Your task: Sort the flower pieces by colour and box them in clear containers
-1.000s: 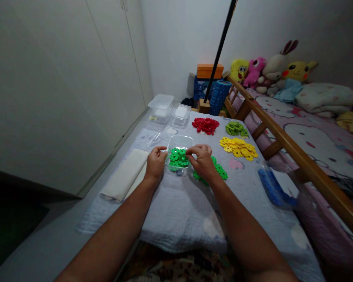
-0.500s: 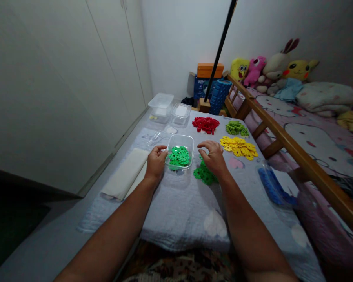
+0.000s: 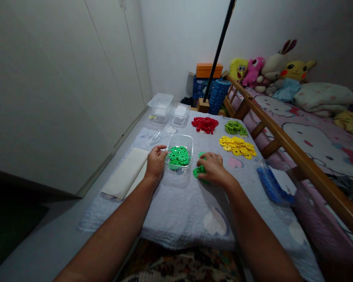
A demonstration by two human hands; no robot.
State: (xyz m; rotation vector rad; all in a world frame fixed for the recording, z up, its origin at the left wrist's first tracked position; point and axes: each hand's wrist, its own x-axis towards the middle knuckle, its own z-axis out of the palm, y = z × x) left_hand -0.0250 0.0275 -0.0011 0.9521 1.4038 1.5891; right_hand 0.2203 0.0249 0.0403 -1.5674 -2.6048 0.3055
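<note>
My left hand (image 3: pixel 156 162) grips the left rim of a clear plastic container (image 3: pixel 180 138), its thumb and fingers closed on the edge. Inside the container lies a heap of green flower-shaped interlocking discs (image 3: pixel 179 155). Just right of it, my right hand (image 3: pixel 214 168) is lowered over more green discs (image 3: pixel 197 171) on the cloth. Its fingers and thumb curl around some of these discs, and the palm hides part of the pile.
Piles of red pieces (image 3: pixel 205 124), light green pieces (image 3: pixel 235 128) and yellow discs (image 3: pixel 237 147) lie beyond. A tray with blue pieces (image 3: pixel 272 186) sits at right, near the wooden bed rail (image 3: pixel 278 137). Clear containers (image 3: pixel 161 101) stand at the back; a folded cloth (image 3: pixel 125 172) lies left.
My right hand has come down and closed around green discs in the pile on the cloth. The left hand keeps its grip on the container's rim.
</note>
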